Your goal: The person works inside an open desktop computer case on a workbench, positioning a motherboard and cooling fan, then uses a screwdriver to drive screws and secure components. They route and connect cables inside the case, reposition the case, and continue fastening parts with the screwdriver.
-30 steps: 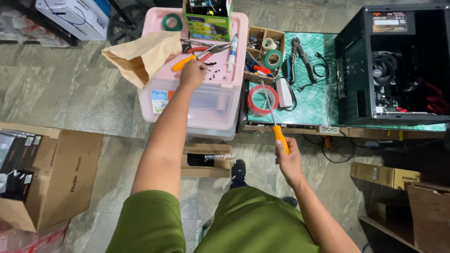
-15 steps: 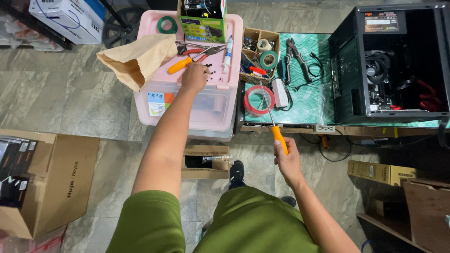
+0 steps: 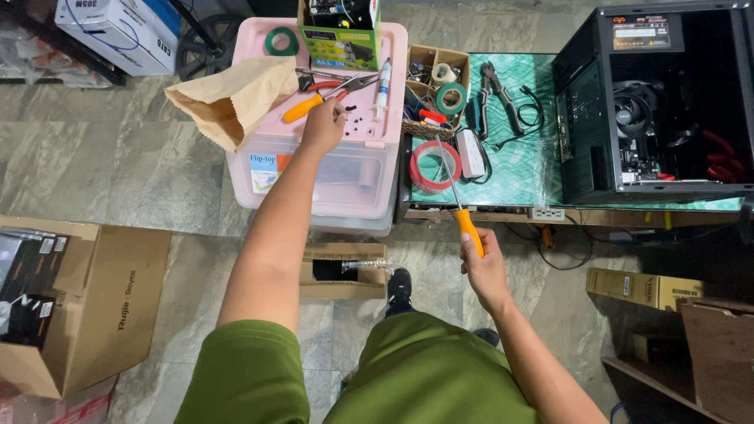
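Note:
My left hand [image 3: 322, 124] reaches onto the pink lid of a plastic storage bin [image 3: 361, 196], fingers pinched by small dark screws [image 3: 355, 119], beside orange-handled pliers [image 3: 314, 100]. Whether it holds a screw I cannot tell. My right hand [image 3: 485, 267] grips a long screwdriver with an orange handle [image 3: 470, 229], its shaft pointing up toward a red tape roll [image 3: 433, 166]. An open black computer case [image 3: 652, 102] stands at the right on a green-topped table [image 3: 518, 169].
A brown paper bag [image 3: 236, 98], a green tape roll [image 3: 276, 41], a white tube [image 3: 382, 88] and a green box [image 3: 339, 31] sit on the lid. A small tray of tapes [image 3: 438, 90] and black pliers [image 3: 501, 98] lie on the table. Cardboard boxes [image 3: 86, 306] stand on the floor at left.
My left hand has stayed on the pink lid near the screws. The view has shifted slightly; my right hand still holds the screwdriver at about the same place.

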